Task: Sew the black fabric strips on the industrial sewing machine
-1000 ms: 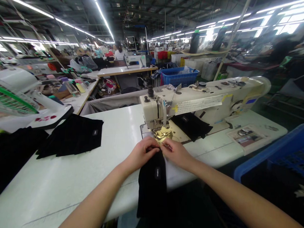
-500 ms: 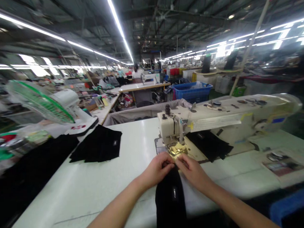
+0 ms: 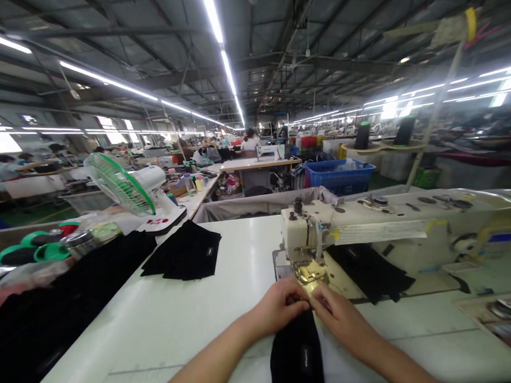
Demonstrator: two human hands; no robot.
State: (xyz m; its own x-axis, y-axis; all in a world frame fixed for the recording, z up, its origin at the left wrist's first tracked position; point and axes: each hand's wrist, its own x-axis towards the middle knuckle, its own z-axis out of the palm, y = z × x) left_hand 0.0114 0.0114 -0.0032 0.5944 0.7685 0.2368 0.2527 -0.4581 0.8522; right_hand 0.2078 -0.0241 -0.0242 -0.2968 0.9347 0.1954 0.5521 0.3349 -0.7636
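A black cloth piece with a small white label (image 3: 297, 352) hangs toward me from the needle area of a cream sewing machine (image 3: 296, 235). My left hand (image 3: 284, 305) pinches its top edge from the left. On the right side of the same edge, my right hand (image 3: 337, 314) has its fingers closed on the cloth. Both hands nearly touch each other, just in front of the lit presser foot (image 3: 312, 273). Another black piece (image 3: 369, 271) lies under the machine arm. Several stacked black pieces (image 3: 184, 252) rest on the pale table (image 3: 236, 242), to the left.
A white and green fan (image 3: 121, 185) stands at the table's far left corner. Black fabric (image 3: 75, 298) covers the left side. Behind are a blue crate (image 3: 341, 177) and a seated person (image 3: 249, 142). A thread stand pole (image 3: 433, 118) rises at right.
The whole view has shifted, so the table and machine appear lower and farther right. Both hands remain at the cloth's top edge near the presser foot.
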